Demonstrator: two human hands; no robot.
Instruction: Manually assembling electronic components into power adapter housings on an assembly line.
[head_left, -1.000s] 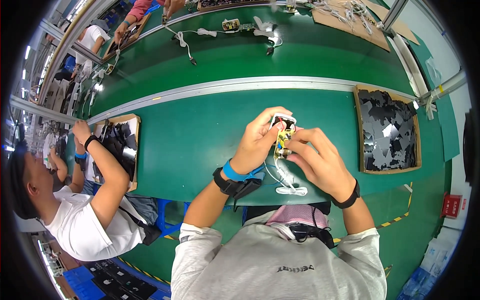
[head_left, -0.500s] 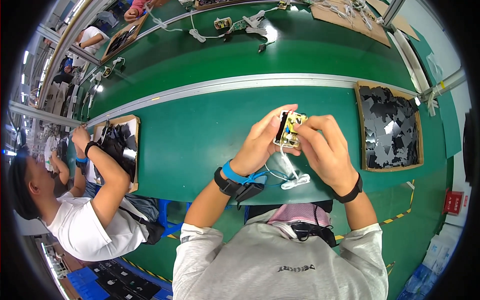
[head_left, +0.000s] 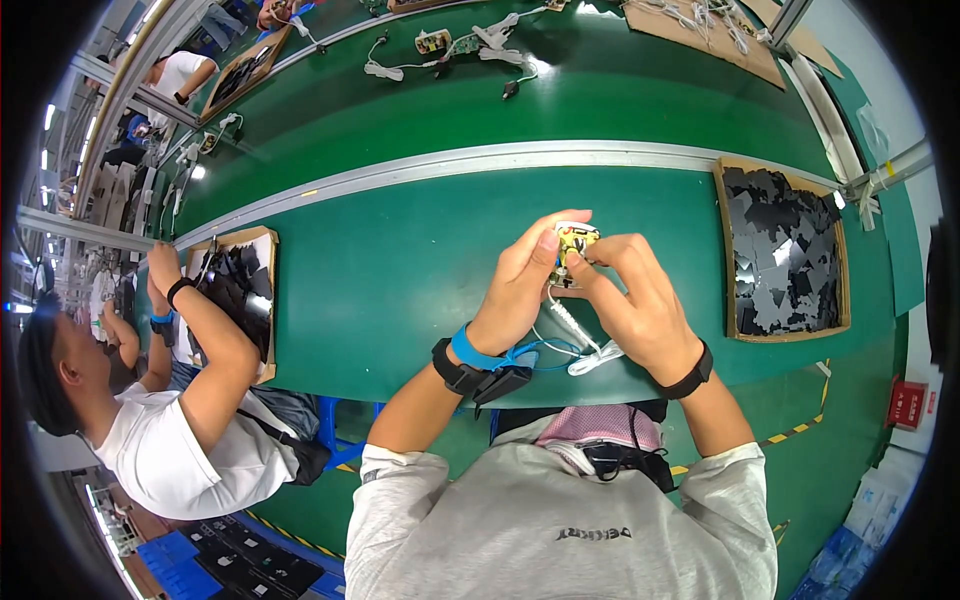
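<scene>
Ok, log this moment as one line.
left hand: holding circuit board | right hand: touching board | white cable: trailing from board | carton of dark sheets: right side of table

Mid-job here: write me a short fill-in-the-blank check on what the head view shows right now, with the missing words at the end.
1. The cord running from the small circuit unit is ____ in colour.
2. The wristband closest to the left hand is ____.
3. The box of dark flat pieces nearest the right hand lies on the person's ____ side.
4. The striped floor tape is black and ____.

Missing words: white; blue; right; yellow.
</scene>
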